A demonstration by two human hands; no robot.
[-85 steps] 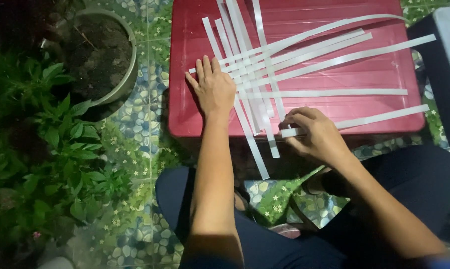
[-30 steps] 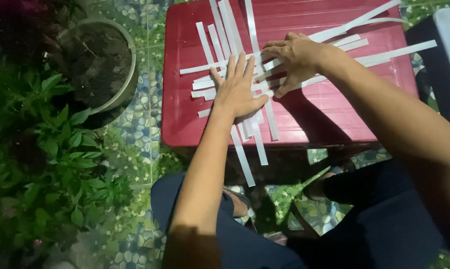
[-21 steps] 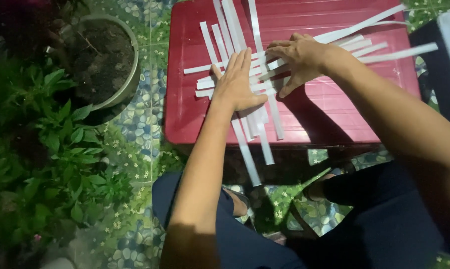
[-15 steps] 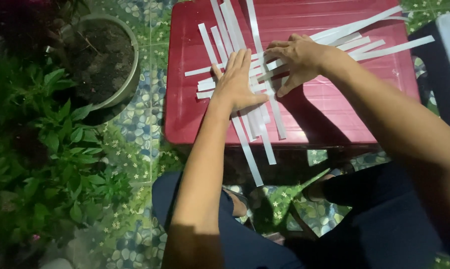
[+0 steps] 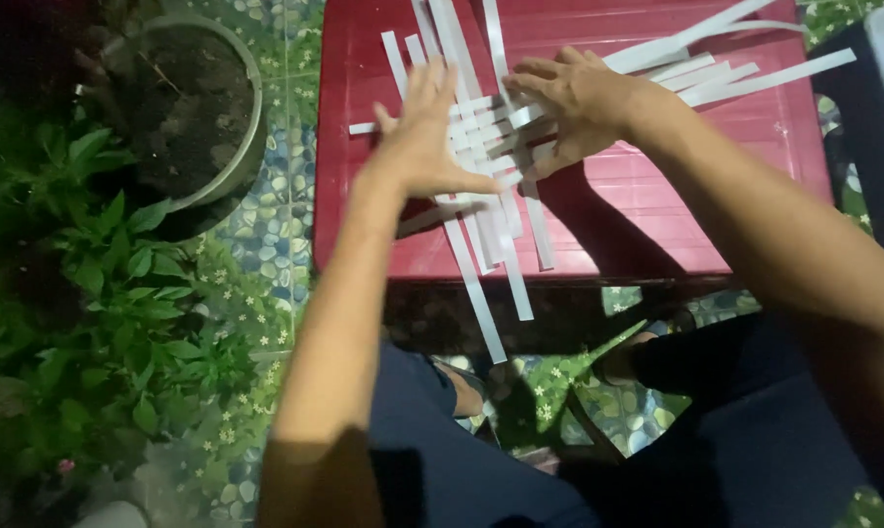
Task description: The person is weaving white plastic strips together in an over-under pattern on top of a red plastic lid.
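Several long white paper strips (image 5: 496,220) lie crossed over one another on a low red plastic table (image 5: 755,176). My left hand (image 5: 424,137) rests flat with fingers spread on the crossed strips at the left of the weave. My right hand (image 5: 571,98) is just to the right of it, fingers bent down onto the strips where they cross; whether it pinches one I cannot tell. More strips (image 5: 726,73) fan out toward the table's far right. Some strip ends hang over the near edge.
A round pot of dark soil (image 5: 183,108) stands left of the table, with leafy green plants (image 5: 100,323) nearer me. The floor is patterned pebble tile (image 5: 266,244). My knees in dark trousers (image 5: 442,460) sit below the table edge. A dark object (image 5: 877,108) borders the right.
My right hand went from the near right edge of the table up to the middle of the weave beside my left hand. Both hands now press the crossing strips; the view has shifted slightly.
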